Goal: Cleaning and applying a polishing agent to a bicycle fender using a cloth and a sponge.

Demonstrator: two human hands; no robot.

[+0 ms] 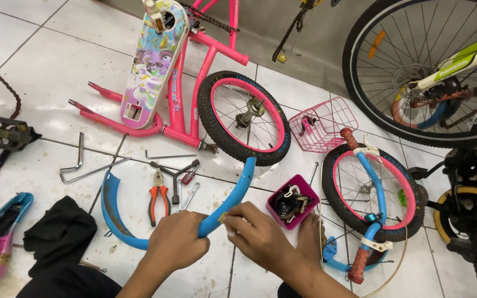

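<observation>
My left hand (176, 243) grips a curved blue bicycle fender (237, 190) near its middle, holding it over the tiled floor. My right hand (256, 233) presses a small pale-green piece, seemingly a scrap of abrasive or cloth, against the fender right next to the left hand. The fender's far end rises toward a small pink-rimmed wheel (244, 117). Its other end curves down left, past orange-handled pliers (159, 197). My bare foot (310, 237) rests just right of my hands.
A pink child's bicycle frame (194, 72) with a colourful chain guard lies upturned ahead. Wrenches and hex keys (84, 165) are scattered left. A magenta parts box (292, 201), pink basket (321, 122), second small wheel with blue handlebar (374, 193), black cloth (59, 232) and a large bicycle wheel (426, 66) surround me.
</observation>
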